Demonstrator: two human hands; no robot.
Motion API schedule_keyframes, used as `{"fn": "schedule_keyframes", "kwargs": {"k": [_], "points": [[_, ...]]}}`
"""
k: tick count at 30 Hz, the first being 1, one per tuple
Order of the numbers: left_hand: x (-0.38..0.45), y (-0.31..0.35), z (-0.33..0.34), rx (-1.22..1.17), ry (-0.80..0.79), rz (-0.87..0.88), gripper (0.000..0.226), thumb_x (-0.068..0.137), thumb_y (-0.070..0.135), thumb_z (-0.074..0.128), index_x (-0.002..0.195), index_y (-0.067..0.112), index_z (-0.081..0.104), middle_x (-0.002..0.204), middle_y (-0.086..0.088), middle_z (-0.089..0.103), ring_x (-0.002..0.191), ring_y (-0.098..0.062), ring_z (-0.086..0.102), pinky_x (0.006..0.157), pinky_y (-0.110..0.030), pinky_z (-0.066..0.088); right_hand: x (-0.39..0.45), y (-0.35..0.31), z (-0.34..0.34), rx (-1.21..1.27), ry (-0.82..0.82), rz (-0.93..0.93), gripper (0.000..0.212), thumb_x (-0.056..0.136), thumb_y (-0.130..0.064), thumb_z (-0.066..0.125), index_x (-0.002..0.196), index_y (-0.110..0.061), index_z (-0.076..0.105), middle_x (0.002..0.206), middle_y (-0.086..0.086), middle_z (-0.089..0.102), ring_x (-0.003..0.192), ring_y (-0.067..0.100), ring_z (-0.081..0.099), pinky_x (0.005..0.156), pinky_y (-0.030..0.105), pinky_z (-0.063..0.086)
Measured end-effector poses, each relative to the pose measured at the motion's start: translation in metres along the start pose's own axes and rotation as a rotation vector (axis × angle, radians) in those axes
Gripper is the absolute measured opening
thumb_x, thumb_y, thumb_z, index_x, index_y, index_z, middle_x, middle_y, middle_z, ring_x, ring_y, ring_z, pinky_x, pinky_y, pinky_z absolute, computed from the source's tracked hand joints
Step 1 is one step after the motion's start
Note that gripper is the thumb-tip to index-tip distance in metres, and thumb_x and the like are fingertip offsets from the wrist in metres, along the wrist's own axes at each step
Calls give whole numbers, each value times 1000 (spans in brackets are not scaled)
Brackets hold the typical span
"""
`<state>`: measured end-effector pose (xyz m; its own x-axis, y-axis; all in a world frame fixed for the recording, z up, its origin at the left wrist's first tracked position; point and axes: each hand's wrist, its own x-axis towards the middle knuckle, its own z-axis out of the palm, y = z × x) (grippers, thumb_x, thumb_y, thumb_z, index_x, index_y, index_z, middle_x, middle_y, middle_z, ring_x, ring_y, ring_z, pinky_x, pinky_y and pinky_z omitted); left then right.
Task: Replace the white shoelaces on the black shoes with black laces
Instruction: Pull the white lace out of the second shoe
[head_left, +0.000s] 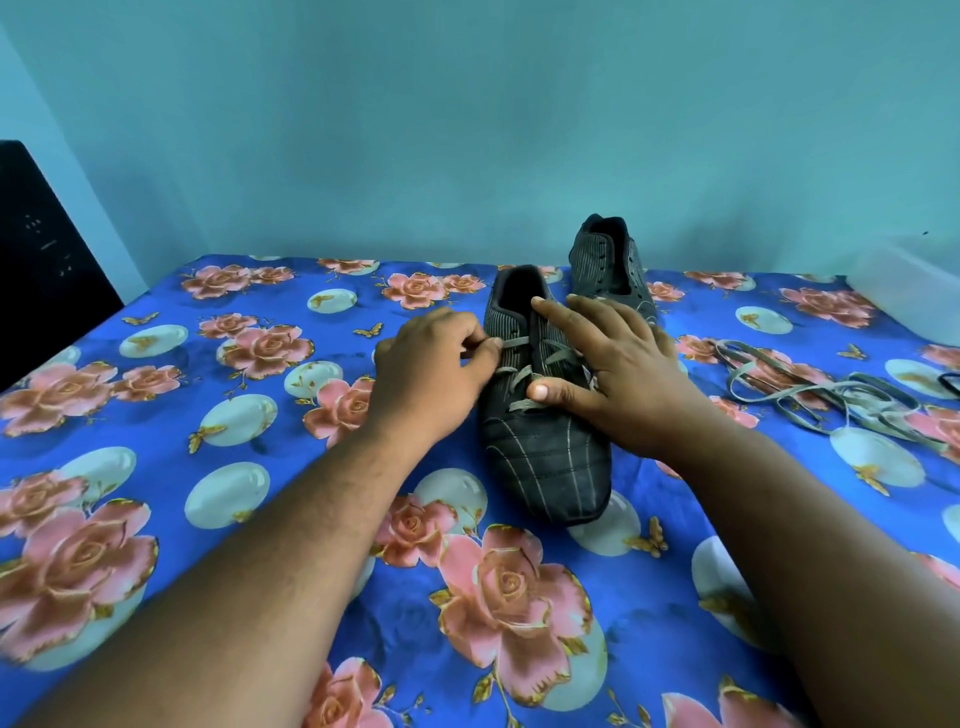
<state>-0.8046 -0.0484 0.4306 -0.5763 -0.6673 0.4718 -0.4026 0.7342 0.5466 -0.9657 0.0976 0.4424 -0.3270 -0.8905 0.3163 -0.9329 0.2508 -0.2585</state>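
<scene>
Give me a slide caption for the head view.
Left hand pinches the white lace on the near black shoe; right hand steadies it.

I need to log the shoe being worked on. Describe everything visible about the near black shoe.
The near black shoe lies flat on the floral cloth, toe toward the camera, opening facing away. Its dark upper looks like leather or synthetic, with thin pale stitched lines. A pale lace still crosses its lower eyelets; the upper ones look empty. The left hand pinches the lace at the shoe's left edge. The right hand rests on it, forefinger by the opening, thumb on the lacing.
</scene>
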Motion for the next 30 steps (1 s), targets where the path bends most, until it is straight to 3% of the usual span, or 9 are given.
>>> {"fn": "schedule_keyframes", "kwargs": {"k": [6,9,12,14,17,21,25,28,30], "points": [[3,-12,-8,246,-147,-361,28,91,40,53,72,20,54,79,2,63,92,-31,58,81,-39,40,-2,-2,1,77,-50,26,99,63,-103,16,152,-60,7,165,-9,22,154,14,6,122,62,10],[3,-16,-5,108,-117,-304,26,96,45,49,90,23,61,92,4,68,91,-27,63,84,-42,50,-2,-3,1,103,-76,44,98,62,-104,15,150,-64,2,168,-10,16,156,11,-1,123,61,6],[0,-7,-2,-212,-108,-77,35,100,51,51,119,25,63,112,5,66,97,-16,63,89,-39,53,-2,-4,1,119,-95,64,97,61,-104,14,148,-66,-3,169,-9,12,156,11,-4,123,61,5],[-3,2,0,-191,-74,84,31,99,51,52,107,25,66,103,7,66,94,-12,60,87,-38,52,-2,-4,2,139,-99,73,97,59,-105,14,147,-67,-5,169,-8,12,156,13,-4,123,61,9],[-3,6,1,-147,-9,132,28,95,46,58,89,19,66,89,4,64,86,-19,60,77,-44,52,-1,-2,4,160,-95,73,96,58,-106,13,144,-70,-7,168,-5,15,156,15,-1,122,60,13],[-2,4,0,-75,-24,35,23,96,37,65,82,18,64,89,6,63,83,-20,59,72,-41,50,0,-1,5,174,-101,84,101,57,-107,14,148,-65,-3,168,-5,17,156,18,2,123,59,13],[1,-4,-6,77,-70,-167,23,91,35,64,78,17,62,70,11,59,79,-24,61,65,-33,41,-1,-1,4,190,-111,90,101,58,-107,15,148,-65,-1,167,-4,17,156,20,4,123,57,14],[4,-15,-11,209,-147,-286,23,87,37,63,75,17,61,75,3,63,84,-30,62,68,-34,45,-1,0,4,191,-115,86,101,59,-106,17,149,-64,0,167,-4,18,156,21,7,123,56,15],[5,-20,-13,230,-117,-285,21,89,41,62,82,21,65,84,3,68,93,-29,64,78,-38,50,0,0,4,195,-104,77,101,61,-105,19,151,-62,2,165,-4,21,154,22,13,122,57,18]]}}
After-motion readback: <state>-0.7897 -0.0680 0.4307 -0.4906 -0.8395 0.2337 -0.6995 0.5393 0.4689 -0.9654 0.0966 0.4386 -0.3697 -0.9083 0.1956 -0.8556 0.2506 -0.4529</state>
